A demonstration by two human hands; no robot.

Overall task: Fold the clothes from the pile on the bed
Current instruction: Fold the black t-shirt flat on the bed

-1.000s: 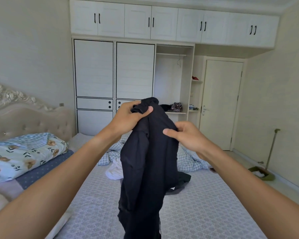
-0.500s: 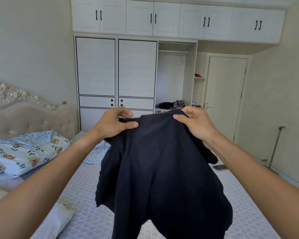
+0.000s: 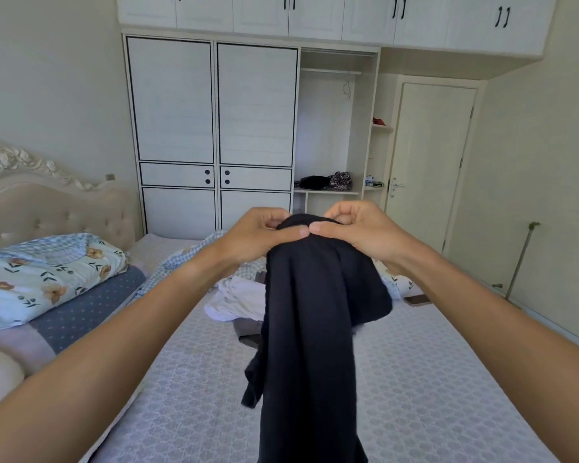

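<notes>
Hands (image 3: 310, 230) brought together, apparently bunching dark garment (image 3: 310, 329).

White wardrobe (image 3: 214, 128), closed door (image 3: 428, 162), floral quilt (image 3: 47, 272) (left), perhaps a phone (image 3: 418, 299).

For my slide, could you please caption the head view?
Both hands, left hand and right hand, pinch a dark garment above the bed.

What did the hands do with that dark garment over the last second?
Half a second ago the hands held the dark garment spread wide between them. Now the left hand and right hand have come together, thumbs touching, so the cloth hangs in one narrow bunch. Both hands kept their pinch on its top edge throughout. The pile of clothes on the bed lies as before.
</notes>
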